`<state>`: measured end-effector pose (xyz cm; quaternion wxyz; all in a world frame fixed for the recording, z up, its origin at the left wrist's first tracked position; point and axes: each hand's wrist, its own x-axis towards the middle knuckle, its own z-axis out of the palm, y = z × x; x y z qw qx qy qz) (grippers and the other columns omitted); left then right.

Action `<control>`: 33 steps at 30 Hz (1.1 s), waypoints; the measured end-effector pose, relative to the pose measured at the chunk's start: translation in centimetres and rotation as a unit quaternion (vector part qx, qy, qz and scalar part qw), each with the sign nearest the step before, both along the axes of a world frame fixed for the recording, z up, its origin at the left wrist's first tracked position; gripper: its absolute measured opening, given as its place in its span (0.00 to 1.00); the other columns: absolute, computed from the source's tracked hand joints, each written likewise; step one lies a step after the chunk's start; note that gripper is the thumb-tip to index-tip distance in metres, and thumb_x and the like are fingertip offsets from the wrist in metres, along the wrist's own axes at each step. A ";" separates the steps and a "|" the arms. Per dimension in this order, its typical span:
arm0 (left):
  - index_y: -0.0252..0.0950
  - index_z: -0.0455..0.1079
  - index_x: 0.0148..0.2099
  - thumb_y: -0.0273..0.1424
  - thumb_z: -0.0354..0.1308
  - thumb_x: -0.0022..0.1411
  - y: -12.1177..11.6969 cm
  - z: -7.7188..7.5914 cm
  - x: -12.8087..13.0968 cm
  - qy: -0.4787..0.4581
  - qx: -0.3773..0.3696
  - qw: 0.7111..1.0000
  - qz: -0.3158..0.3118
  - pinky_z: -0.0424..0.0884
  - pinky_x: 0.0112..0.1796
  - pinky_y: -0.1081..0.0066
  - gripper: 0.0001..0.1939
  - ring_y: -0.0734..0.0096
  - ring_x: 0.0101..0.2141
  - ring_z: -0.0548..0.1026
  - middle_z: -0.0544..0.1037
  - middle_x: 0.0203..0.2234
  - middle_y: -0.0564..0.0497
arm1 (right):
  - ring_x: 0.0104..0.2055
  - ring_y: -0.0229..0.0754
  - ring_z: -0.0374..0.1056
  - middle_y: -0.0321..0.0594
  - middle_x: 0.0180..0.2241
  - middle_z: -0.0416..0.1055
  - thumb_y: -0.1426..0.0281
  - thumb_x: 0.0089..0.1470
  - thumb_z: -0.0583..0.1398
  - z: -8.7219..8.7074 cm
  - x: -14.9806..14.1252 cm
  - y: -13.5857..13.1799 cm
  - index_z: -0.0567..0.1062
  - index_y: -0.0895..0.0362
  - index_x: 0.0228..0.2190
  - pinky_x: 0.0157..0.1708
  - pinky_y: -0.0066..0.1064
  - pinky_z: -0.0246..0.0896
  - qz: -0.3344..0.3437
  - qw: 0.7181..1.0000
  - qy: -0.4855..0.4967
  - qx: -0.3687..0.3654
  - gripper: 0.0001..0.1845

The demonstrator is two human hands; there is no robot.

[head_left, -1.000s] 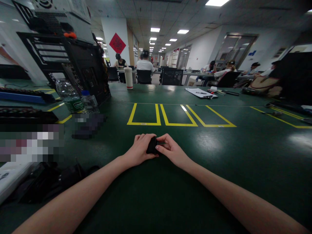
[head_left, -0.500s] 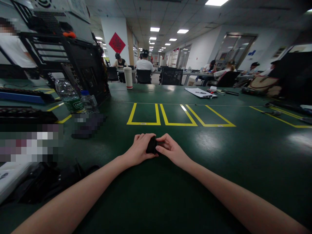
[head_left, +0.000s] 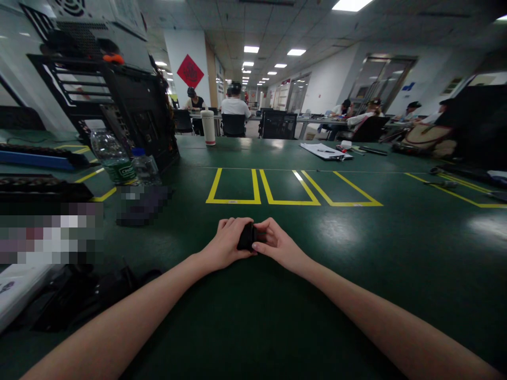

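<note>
A small black object (head_left: 246, 237) with a boxy outline is held low over the green table (head_left: 277, 316), in front of me; its exact kind does not show. My left hand (head_left: 227, 244) is closed round its left side, fingers over the top and thumb beneath. From the right, my right hand (head_left: 279, 243) pinches the object's right edge, with the thumb near the bottom and the fingertips higher up. Both hands' fingers partly cover the object.
Yellow tape outlines (head_left: 289, 202) lie beyond my hands. Leftward stand a black computer case (head_left: 138, 111), a clear bottle (head_left: 111, 155) and a smaller blue-capped bottle (head_left: 144, 166). Farther back are a white cup (head_left: 208, 126) and a clipboard (head_left: 322, 151). People sit at distant desks.
My right thumb and fingers have shifted slightly along the black object's right edge. My left hand keeps its hold. A person at the far left has moved behind the computer case.
</note>
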<state>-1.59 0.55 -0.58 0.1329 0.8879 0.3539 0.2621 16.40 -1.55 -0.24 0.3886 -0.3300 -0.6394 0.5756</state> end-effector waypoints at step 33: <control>0.39 0.50 0.52 0.36 0.59 0.51 -0.2 1.1 -0.1 0.019 -0.029 0.999 -0.012 0.55 0.45 0.60 0.29 0.60 0.44 0.63 0.64 0.45 0.47 | 0.46 0.41 0.62 0.39 0.42 0.61 0.70 0.50 0.56 -0.2 -0.3 -0.2 0.61 0.53 0.42 0.45 0.38 0.61 -0.057 0.997 -0.050 0.019 0.16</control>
